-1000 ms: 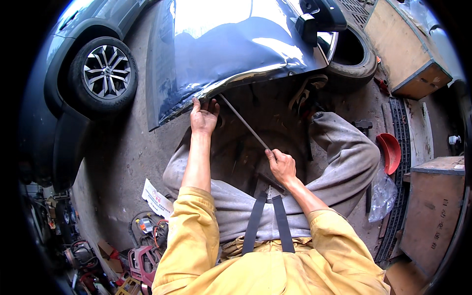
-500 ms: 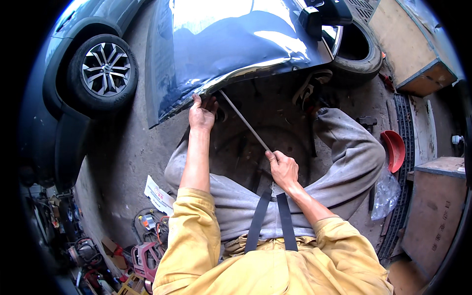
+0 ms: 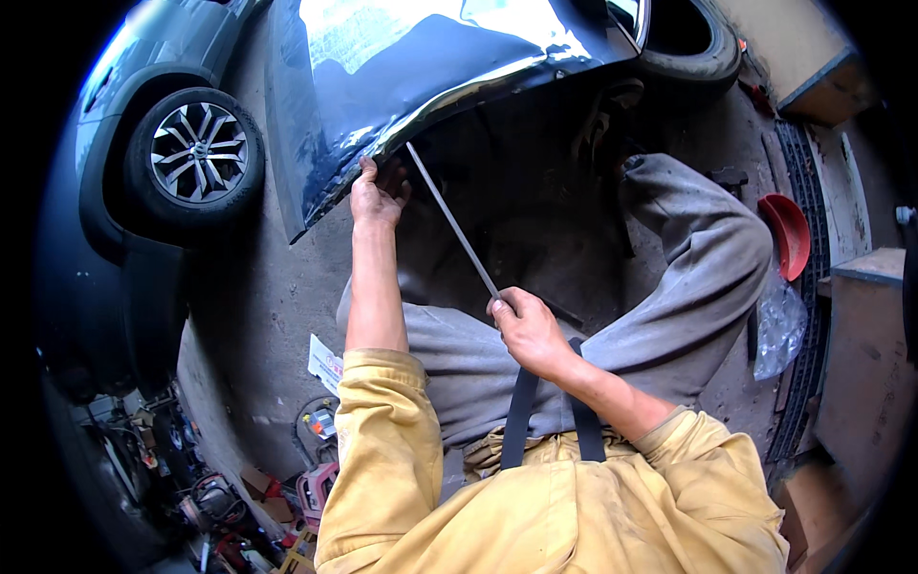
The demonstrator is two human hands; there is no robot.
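A dark blue car panel with a dented, creased lower edge lies in front of me. My left hand holds that edge, thumb at the rim and fingers curled partly underneath. My right hand is wrapped round a long metal rod, which slants up from near my lap to just beside my left hand, its far end at the underside of the panel's edge. My legs, in grey trousers, are bent either side of the rod.
At left is a car's wheel; behind the panel, a loose tyre. On my right are a red tray, a plastic bag and wooden boxes. Mixed tools and clutter lie at lower left.
The view has shifted, so the panel sits higher in it. My right hand has moved back slightly along with the rod, relative to the panel; my left hand stays at the edge.
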